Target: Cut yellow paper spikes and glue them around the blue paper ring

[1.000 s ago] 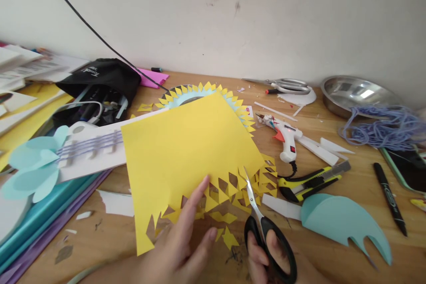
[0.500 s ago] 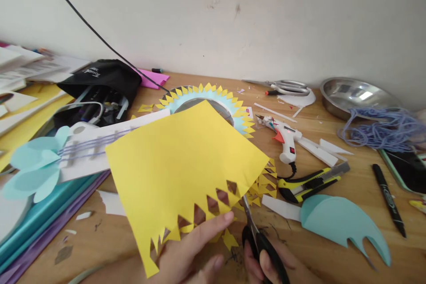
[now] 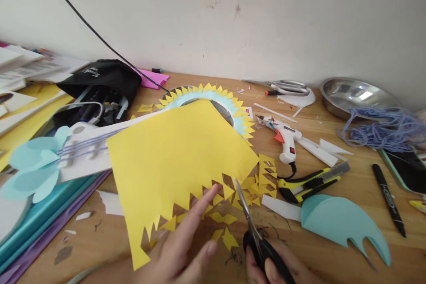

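Note:
A large yellow sheet with a zigzag-cut lower edge is held up in the middle. My left hand is at that lower edge, index finger stretched along the notches; its other fingers are partly hidden under the sheet. My right hand grips black-handled scissors, whose blades touch the sheet's lower right edge. Yellow scraps lie beneath. Behind the sheet, partly covered, is a light-blue ring edged with yellow points.
On the right are a glue gun, a yellow cutter, a blue paper piece, a marker and a steel bowl with purple yarn. A black pouch and blue paper petals sit left.
The yellow sheet has shifted slightly left, and my left hand has moved up and left along its edge. More small yellow pieces show below the sheet. The scissors' tips are slightly higher and further left.

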The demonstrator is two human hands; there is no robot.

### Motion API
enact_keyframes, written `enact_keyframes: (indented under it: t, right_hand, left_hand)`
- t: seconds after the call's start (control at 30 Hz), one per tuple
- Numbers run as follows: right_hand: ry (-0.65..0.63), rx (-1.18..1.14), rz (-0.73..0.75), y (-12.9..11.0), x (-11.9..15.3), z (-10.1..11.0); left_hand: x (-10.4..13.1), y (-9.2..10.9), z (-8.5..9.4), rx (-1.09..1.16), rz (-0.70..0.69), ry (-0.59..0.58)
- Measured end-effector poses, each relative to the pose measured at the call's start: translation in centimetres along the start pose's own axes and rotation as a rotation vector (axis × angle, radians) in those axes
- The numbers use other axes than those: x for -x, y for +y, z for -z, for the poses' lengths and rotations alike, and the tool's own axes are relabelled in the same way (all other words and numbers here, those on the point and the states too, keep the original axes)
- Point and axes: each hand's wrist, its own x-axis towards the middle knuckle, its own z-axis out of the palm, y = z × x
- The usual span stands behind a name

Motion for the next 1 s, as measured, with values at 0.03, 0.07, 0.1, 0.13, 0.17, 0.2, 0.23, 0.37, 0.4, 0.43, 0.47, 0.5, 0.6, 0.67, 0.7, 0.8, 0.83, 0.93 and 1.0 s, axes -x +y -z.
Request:
enact_keyframes:
  t: [0.03,0.07,0.1,0.13,0.17,0.2,0.23,0.37,0.4,0.43,0.47,0.5,0.6,0.67,0.7,0.8,0.83,0.93,1.0]
  right_hand:
    - [-0.003,-0.01,0.042,-0.1,0.0,0.0]
    - [-0.016,-0.025,0.085,-0.3,0.0,0.0]
    - [-0.027,-0.035,0.114,-0.4,-0.1,0.0]
    - [-0.029,-0.038,0.12,-0.5,-0.1,0.0]
    - [-0.027,-0.031,0.111,-0.6,0.0,0.0]
    - [-0.016,-0.018,0.098,-0.6,0.0,0.0]
    - [0.007,-0.01,0.087,-0.7,0.0,-0.1]
    - [0.045,-0.082,0.011,-1.0,0.2,-0.1]
    - [0.044,-0.11,-0.012,-1.2,0.3,-0.2]
    - [0.031,-0.137,-0.025,-1.3,0.4,-0.2]
    - [0.016,-0.161,-0.028,-1.3,0.4,-0.1]
    - [-0.001,-0.179,-0.023,-1.2,0.5,-0.1]
    - [-0.022,-0.227,0.002,-0.3,0.6,0.2]
    - [-0.023,-0.265,0.017,0.3,0.6,0.5]
    - [-0.019,-0.278,0.025,0.6,0.6,0.6]
    - [-0.028,-0.192,0.03,0.7,0.4,0.9]
    - [-0.026,-0.131,0.027,0.5,0.3,1.0]
    - [0.01,0.045,0.001,-0.1,0.2,1.2]
    - [0.022,0.098,-0.022,-0.4,0.1,1.2]
  left_hand:
    - [0.0,-0.1,0.1,0.008,-0.017,0.004]
    - [0.0,-0.2,0.2,0.011,-0.027,0.007]
    - [0.1,-0.2,0.3,0.013,-0.033,0.012]
    - [0.1,-0.1,0.4,0.01,-0.027,0.019]
    - [0.0,0.0,0.5,0.007,-0.01,0.029]
    - [0.0,0.1,0.6,0.006,-0.002,0.046]
    - [0.0,0.3,0.6,0.009,0.005,0.07]
    - [-0.1,0.9,0.4,0.049,0.045,0.149]
    - [-0.1,1.0,0.2,0.067,0.061,0.178]
    - [-0.1,1.2,0.1,0.085,0.079,0.207]
    - [0.0,1.3,-0.1,0.1,0.093,0.235]
    - [0.1,1.5,-0.2,0.109,0.106,0.255]
    - [0.5,2.0,-0.4,0.113,0.148,0.273]
    - [0.7,2.0,-0.3,0.117,0.18,0.286]
    - [0.7,1.9,-0.3,0.114,0.188,0.283]
    - [0.5,1.1,0.1,0.096,0.105,0.209]
    - [0.4,0.7,0.2,0.088,0.036,0.174]
    - [0.2,-0.2,0.1,0.023,-0.093,0.097]
    - [0.3,-0.4,0.0,-0.06,-0.047,0.048]
